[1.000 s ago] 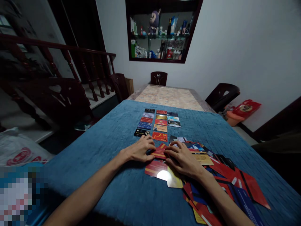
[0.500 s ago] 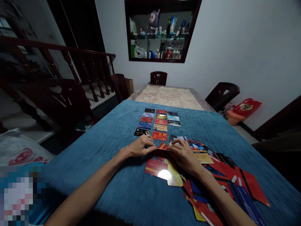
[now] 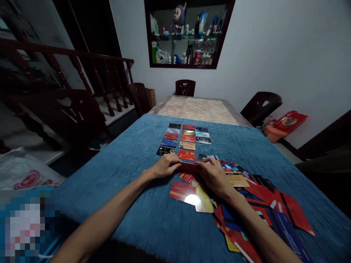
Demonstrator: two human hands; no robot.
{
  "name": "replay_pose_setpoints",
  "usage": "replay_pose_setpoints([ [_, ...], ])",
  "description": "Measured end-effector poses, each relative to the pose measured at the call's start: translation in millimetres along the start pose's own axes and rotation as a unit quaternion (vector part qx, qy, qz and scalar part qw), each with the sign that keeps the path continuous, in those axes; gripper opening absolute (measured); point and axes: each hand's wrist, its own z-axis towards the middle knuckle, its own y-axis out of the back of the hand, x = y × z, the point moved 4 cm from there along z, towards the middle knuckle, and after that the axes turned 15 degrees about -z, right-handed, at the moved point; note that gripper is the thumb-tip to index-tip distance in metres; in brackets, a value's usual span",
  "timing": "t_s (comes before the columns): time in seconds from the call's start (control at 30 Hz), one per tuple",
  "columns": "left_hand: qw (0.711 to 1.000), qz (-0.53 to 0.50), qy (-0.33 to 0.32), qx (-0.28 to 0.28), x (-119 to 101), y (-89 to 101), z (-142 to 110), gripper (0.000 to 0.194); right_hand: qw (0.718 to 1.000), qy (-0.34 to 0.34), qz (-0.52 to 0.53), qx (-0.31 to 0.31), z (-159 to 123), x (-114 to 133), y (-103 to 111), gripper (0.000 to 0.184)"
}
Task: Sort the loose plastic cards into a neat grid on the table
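Observation:
Between my two hands is a dark red card [image 3: 188,167], tilted so that its edge faces me. My left hand [image 3: 165,165] pinches its left end, and my right hand [image 3: 212,176] pinches its right end. Just beyond it lies a red and gold card [image 3: 187,155], the nearest one in the middle column of laid-out cards. A black card [image 3: 166,151] rests past my left fingers. Under and around my right forearm spreads a loose heap of cards, with a yellow card [image 3: 204,200] and a red card [image 3: 182,191] at its left side.
A blue cloth [image 3: 131,160] covers the near part of the table, with a patterned tabletop [image 3: 200,109] beyond. Several dark wooden chairs [image 3: 185,87] stand around it. A white plastic bag [image 3: 24,170] is at the left, and a red bag [image 3: 290,121] at the right.
Both hands have moved slightly forward with the card, towards the middle column. The card now shows its dark red side, tilted up. The laid-out cards and the heap have stayed in place.

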Motion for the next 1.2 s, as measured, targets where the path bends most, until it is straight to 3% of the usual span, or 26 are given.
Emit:
replay_pose_setpoints([
  [0.13, 1.0, 0.005, 0.009, -0.011, 5, -1.9, -1, 0.017, 1.0, 0.001, -0.008, -0.004, 1, 1, -1, 0.035],
  [0.33, 0.999, 0.024, 0.008, -0.032, 6, -2.7, -1, 0.035, 0.999, -0.002, -0.035, 0.006, 2, 3, -1, 0.042],
  [0.6, 0.998, 0.046, 0.007, -0.047, 0, 2.0, 2, 0.027, 0.998, -0.006, -0.059, -0.013, 5, 13, 11, 0.036],
  [0.87, 0.996, 0.014, 0.006, -0.083, -2, 6.3, 4, 0.033, 0.994, -0.004, -0.111, -0.016, 9, 17, 20, 0.036],
  [1.2, 0.992, -0.053, 0.01, -0.113, -1, 8.7, 3, 0.026, 0.992, -0.009, -0.127, -0.02, 12, 18, 26, 0.037],
])
